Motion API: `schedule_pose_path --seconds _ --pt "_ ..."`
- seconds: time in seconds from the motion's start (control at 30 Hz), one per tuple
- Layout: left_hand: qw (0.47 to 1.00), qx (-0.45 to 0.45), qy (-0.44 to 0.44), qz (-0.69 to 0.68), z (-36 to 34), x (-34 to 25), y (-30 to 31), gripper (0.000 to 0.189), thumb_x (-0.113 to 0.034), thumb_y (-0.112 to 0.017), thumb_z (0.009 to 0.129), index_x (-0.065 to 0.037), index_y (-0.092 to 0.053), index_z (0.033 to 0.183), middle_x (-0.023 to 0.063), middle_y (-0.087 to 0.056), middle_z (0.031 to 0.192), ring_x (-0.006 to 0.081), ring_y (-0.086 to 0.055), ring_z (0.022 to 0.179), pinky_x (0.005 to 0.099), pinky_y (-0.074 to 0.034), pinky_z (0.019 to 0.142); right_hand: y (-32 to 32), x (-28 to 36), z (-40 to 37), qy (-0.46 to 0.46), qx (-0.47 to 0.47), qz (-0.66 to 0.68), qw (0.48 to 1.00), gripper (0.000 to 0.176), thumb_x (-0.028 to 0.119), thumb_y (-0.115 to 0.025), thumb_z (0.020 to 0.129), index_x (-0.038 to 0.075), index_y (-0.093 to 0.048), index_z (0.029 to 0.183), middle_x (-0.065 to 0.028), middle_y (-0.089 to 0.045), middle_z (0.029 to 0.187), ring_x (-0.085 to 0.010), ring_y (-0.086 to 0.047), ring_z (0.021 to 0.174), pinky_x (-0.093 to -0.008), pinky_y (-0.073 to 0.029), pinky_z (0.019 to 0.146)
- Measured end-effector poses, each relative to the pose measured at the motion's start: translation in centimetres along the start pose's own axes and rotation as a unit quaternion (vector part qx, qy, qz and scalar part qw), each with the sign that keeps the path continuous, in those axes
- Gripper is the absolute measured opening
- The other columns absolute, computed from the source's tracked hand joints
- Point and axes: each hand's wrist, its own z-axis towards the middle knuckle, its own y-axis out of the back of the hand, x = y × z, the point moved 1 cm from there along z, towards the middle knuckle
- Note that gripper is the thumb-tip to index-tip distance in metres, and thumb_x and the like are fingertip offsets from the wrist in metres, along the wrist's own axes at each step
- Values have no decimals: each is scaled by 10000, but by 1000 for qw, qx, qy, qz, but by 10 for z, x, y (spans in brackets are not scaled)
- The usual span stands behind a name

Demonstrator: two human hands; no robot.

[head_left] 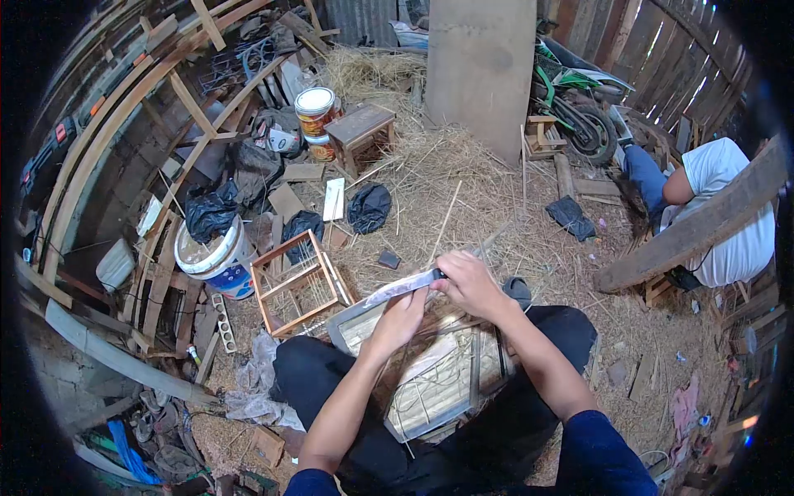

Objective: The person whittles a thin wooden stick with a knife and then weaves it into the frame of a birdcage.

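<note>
Above my lap, my left hand (400,318) is closed with its fingers up against a long blade-like tool (401,289), which has a pale, shiny wrapped surface. My right hand (470,283) is wrapped round the dark end of that tool, close to my left fingertips. A thin light strip (447,221) rises beyond my hands; whether a hand holds it is unclear. Below both hands, a wooden panel with a grey edge (438,397) lies across my legs, with thin strips scattered on it.
A small wooden frame (298,285) stands left of the panel, near a white bucket (217,256). A stool (361,132) and paint cans (316,113) are farther back. At right sits another person (728,207) behind a slanted beam (703,219).
</note>
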Motion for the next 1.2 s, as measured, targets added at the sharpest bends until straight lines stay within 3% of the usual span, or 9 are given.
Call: schedule_pose_path --seconds 0.3,0.37,0.43,0.53,0.57,0.6,0.77,0.87,1.2 --pt "951 -29 -257 169 -11 13 -1 398 -384 -363 1062 -24 -532 1083 131 -541 832 254 -544 749 382 -460 736 3 -5 -12 30 22 -28 999 456 481 -548 899 26 -545 910 -131 -507 815 -328 -536 817 -404 -405 738" --pt "976 -13 -176 126 -14 13 0 377 -346 -372 1059 -7 -534 1088 171 -553 856 278 -563 769 399 -466 758 3 -5 -13 27 16 -37 999 446 470 -550 904 24 -556 915 -135 -516 818 -328 -542 824 -409 -406 739" --pt "997 47 52 8 -23 -14 8 329 -257 -383 1056 33 -538 1077 248 -567 899 319 -588 798 435 -474 798 6 -11 -15 11 8 -48 999 413 434 -562 918 21 -569 917 -147 -537 823 -335 -554 835 -422 -412 736" --pt "992 110 60 4 -37 -7 11 360 -313 -392 1054 14 -533 997 219 -542 816 286 -555 727 425 -472 754 27 -53 -21 -182 -92 -61 977 253 293 -606 908 42 -616 881 -185 -626 800 -392 -612 776 -503 -451 690" --pt "979 190 -37 67 -49 -10 2 372 -327 -392 1051 4 -529 953 212 -526 795 259 -558 747 410 -466 740 48 -65 -21 -287 -129 -53 948 250 279 -581 931 36 -620 882 -206 -633 792 -417 -614 760 -524 -450 679" --pt "976 155 -150 22 -58 4 -20 396 -334 -402 1044 12 -514 888 166 -514 757 222 -524 728 388 -455 716 67 -76 -22 -283 -126 -128 942 267 289 -568 944 34 -609 875 -205 -628 795 -416 -610 773 -520 -450 690" --pt "993 41 79 -81 -35 7 21 412 -345 -408 1054 7 -533 879 55 -525 739 146 -510 738 342 -442 701 38 -74 -32 -234 -85 -177 952 342 351 -547 967 36 -546 836 -192 -598 813 -392 -585 821 -490 -438 719" --pt "984 -55 43 -162 -26 40 33 464 -438 -416 1058 -85 -474 762 -81 -391 618 43 -355 537 250 -301 490 31 -61 -28 -197 -54 -180 962 354 369 -543 969 34 -545 855 -192 -588 811 -391 -573 810 -484 -432 719" --pt "972 -71 58 -218 -17 34 31 420 -467 -445 1044 -131 -490 797 -87 -357 593 39 -299 479 231 -216 431 10 -17 -5 -106 -46 -78 990 402 416 -553 953 35 -541 826 -162 -554 764 -356 -565 761 -463 -437 701"
